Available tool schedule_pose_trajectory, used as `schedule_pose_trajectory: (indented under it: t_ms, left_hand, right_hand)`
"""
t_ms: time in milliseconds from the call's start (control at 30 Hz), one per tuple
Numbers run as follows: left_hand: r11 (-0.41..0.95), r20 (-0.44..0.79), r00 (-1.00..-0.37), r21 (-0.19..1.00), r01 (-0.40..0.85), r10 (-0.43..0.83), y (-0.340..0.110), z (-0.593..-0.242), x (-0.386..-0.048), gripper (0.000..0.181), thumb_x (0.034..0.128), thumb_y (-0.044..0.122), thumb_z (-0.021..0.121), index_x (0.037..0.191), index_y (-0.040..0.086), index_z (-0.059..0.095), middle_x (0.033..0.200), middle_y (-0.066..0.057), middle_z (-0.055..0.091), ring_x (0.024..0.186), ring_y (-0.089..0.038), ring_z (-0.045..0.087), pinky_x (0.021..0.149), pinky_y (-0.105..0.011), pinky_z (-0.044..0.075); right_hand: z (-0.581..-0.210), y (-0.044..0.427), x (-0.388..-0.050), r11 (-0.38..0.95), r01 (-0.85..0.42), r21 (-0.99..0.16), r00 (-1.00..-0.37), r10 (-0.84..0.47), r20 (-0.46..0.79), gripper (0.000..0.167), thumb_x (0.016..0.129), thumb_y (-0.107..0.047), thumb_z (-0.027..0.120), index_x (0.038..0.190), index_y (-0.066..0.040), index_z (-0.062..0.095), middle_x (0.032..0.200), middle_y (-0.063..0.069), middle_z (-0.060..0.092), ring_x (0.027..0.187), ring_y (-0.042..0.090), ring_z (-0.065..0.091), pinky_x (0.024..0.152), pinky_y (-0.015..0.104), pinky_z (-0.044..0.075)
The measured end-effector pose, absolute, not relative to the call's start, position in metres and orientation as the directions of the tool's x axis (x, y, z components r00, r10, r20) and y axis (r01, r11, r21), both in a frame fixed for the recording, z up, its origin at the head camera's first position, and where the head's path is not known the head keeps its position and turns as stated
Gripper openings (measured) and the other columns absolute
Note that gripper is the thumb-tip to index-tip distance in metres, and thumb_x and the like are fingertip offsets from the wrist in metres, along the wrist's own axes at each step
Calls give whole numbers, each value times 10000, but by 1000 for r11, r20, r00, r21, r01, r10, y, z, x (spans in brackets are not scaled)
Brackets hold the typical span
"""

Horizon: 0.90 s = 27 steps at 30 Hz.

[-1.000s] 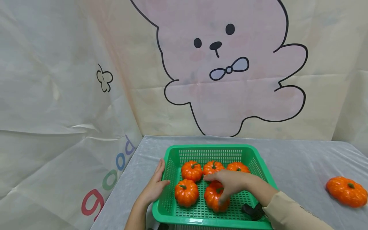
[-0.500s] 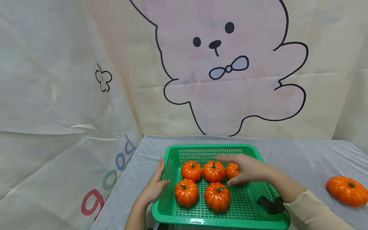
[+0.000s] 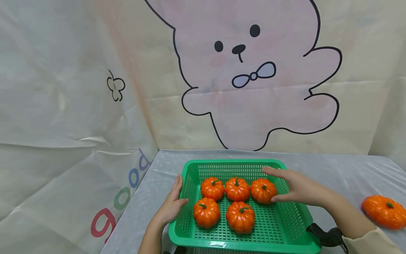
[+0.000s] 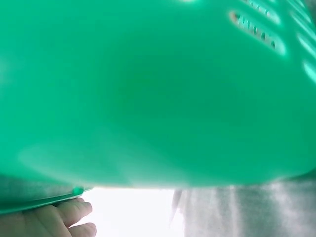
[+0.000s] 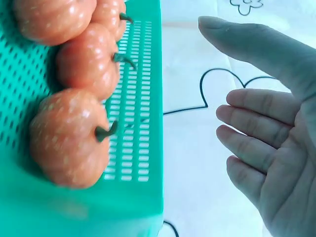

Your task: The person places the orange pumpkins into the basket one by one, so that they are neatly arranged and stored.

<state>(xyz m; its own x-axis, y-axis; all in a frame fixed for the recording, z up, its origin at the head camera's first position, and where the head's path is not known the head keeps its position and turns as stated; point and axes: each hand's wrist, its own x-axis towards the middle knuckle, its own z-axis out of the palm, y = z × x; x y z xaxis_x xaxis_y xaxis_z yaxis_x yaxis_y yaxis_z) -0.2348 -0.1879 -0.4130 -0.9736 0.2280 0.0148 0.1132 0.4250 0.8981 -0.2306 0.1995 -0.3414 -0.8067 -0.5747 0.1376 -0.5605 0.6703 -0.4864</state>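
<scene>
Several small orange pumpkins with green stems sit in a green slotted basket (image 3: 269, 247): three in the back row, with the right one (image 3: 264, 191) nearest my right hand, and two in front, the left one (image 3: 206, 213) and the middle one (image 3: 240, 217). My left hand (image 3: 171, 207) rests against the basket's left side, fingers extended along the outside; in the left wrist view only its fingers (image 4: 74, 215) show beneath a green edge. My right hand (image 3: 299, 187) is held over the basket's right rim, thumb and fingers spread, holding nothing.
A flatter orange pumpkin (image 3: 384, 212) lies on the grey tablecloth (image 3: 333, 176) to the right of the basket. Behind the table hangs a cloth backdrop (image 3: 253, 113) with a cartoon bear. A black strap-like device (image 3: 328, 236) is at my right wrist.
My right hand leaves the front middle pumpkin, passes over the back right one and shifts right to the basket's rim. The pumpkins and my left hand stay put.
</scene>
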Motion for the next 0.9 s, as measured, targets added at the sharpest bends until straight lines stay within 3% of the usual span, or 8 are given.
schedule_pose_trajectory:
  t_ms: [200, 600, 700, 900]
  left_hand:
    - [439, 14, -976, 892, 109, 215, -189, -412, -234, 800, 856, -20, 489, 1504, 75, 31, 1575, -119, -76, 1437, -351, -62, 1112, -599, 19]
    - [429, 21, -974, 895, 119, 227, -187, -413, -235, 802, 849, -28, 483, 1500, 59, 23, 1571, -135, -85, 1435, -352, -70, 1114, -593, 14]
    - [429, 19, -974, 896, 118, 227, -187, -413, -235, 803, 850, -28, 482, 1501, 71, 21, 1571, -131, -88, 1435, -350, -75, 1114, -593, 13]
    - [432, 16, -974, 894, 115, 225, -187, -413, -235, 801, 852, -28, 484, 1501, 69, 23, 1571, -129, -88, 1436, -348, -75, 1115, -592, 13]
  right_hand:
    - [-345, 217, -226, 690, -542, -480, -829, -531, 172, 812, 730, -432, 736, 1384, -48, 445, 1392, 209, 459, 1224, 469, 438, 873, 586, 442]
    - [-356, 253, -223, 771, -491, -406, -871, -437, 224, 834, 716, -419, 752, 1405, -80, 425, 1362, 163, 512, 1171, 377, 505, 823, 477, 508]
    - [-360, 262, -222, 782, -475, -402, -880, -419, 226, 829, 718, -407, 754, 1418, -121, 413, 1361, 169, 511, 1175, 325, 508, 813, 479, 509]
    - [-365, 279, -218, 820, -404, -405, -915, -355, 192, 849, 722, -404, 754, 1438, -139, 382, 1365, 201, 493, 1161, 340, 489, 816, 537, 485]
